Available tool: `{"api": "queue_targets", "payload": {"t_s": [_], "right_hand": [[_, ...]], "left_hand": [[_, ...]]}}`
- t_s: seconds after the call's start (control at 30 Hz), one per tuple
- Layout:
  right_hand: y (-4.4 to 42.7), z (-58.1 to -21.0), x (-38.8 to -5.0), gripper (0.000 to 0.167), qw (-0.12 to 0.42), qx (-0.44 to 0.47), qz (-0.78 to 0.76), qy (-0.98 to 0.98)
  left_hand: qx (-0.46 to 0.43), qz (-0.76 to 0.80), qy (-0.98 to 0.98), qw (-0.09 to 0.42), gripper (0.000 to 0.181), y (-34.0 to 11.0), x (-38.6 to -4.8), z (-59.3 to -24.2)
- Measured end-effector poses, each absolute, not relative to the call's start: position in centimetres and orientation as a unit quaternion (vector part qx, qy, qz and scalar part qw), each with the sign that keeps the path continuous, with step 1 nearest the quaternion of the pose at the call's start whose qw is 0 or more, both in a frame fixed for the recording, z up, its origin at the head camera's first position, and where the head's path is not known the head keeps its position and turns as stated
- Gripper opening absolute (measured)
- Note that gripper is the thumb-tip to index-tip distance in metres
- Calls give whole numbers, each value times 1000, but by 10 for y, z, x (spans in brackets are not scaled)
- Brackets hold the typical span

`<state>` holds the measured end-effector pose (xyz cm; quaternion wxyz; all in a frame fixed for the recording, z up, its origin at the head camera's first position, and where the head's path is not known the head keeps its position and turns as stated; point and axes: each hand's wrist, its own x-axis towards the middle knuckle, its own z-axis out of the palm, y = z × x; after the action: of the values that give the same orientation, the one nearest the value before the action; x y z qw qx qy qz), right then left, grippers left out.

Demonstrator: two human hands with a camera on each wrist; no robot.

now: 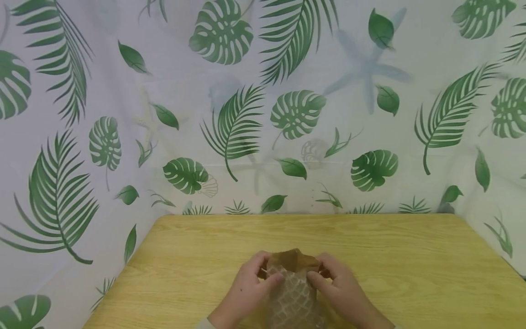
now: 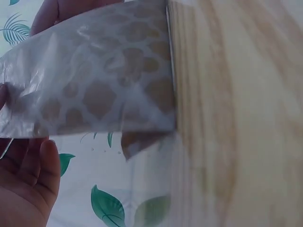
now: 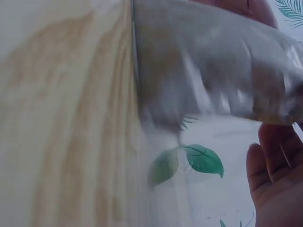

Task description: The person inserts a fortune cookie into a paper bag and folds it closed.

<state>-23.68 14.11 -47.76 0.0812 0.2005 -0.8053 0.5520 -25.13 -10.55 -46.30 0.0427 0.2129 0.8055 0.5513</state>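
A soft, glossy bag with a brown and whitish net-like pattern stands upright near the table's front. Its brown mouth is spread apart at the top. My left hand pinches the left side of the rim, thumb on the near face. On the opposite side, my right hand pinches the rim the same way. In the left wrist view the bag's patterned face hides some left fingertips. The right wrist view shows the bag blurred. Whatever the bag may contain is hidden.
A wood-grain table with rounded far corners lies under the bag. Behind it and at both sides hangs a white sheet printed with green leaves, starfish and shells.
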Motion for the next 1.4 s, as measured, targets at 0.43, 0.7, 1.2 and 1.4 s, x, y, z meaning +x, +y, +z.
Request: {"api": "queue_targets", "payload": {"t_s": [0.43,0.7,1.2,1.4], "right_hand": [[146,-481,-237,21,2,221,553,-803],[147,-483,-238,33,-90,240,578,-775],[146,-481,-237,25,-51,220,544,-808],[145,-478,-236,30,-65,214,558,-799]], "left_hand": [[228,547,802,73,17,-105,-248,-461],[240,548,798,68,18,-106,-248,-461],[190,588,777,123,26,-104,-251,-464],[204,573,786,112,21,-103,-250,-464]]}}
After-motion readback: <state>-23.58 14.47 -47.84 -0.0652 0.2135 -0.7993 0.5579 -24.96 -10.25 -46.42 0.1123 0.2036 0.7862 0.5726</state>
